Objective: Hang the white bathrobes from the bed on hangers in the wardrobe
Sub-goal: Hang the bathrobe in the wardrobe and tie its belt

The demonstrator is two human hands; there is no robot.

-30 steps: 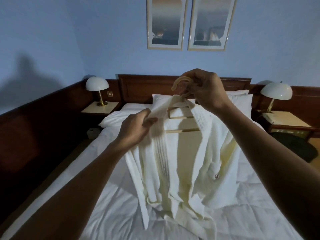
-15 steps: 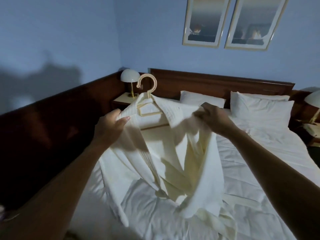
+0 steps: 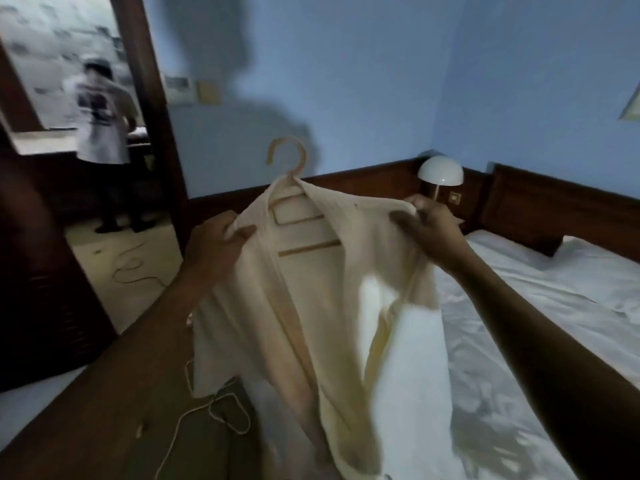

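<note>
A white bathrobe (image 3: 311,306) hangs on a cream hanger (image 3: 289,161) held up in front of me, its hook standing free above the collar. My left hand (image 3: 216,247) grips the robe's left shoulder. My right hand (image 3: 429,230) pinches the right shoulder near the collar. The robe's lower part drapes down over the left edge of the bed (image 3: 536,306). No wardrobe can be made out in view.
A dark wooden-framed mirror (image 3: 69,81) at the left reflects a person. A cord (image 3: 131,268) lies on the pale floor beneath it. A bedside lamp (image 3: 440,171) stands by the headboard (image 3: 554,209). A dark bag with a cord (image 3: 221,420) sits low beside the bed.
The view has swung left, away from the bed toward the mirror. Both hands carried the hung robe leftward; the right hand moved from the hanger's hook to the robe's shoulder.
</note>
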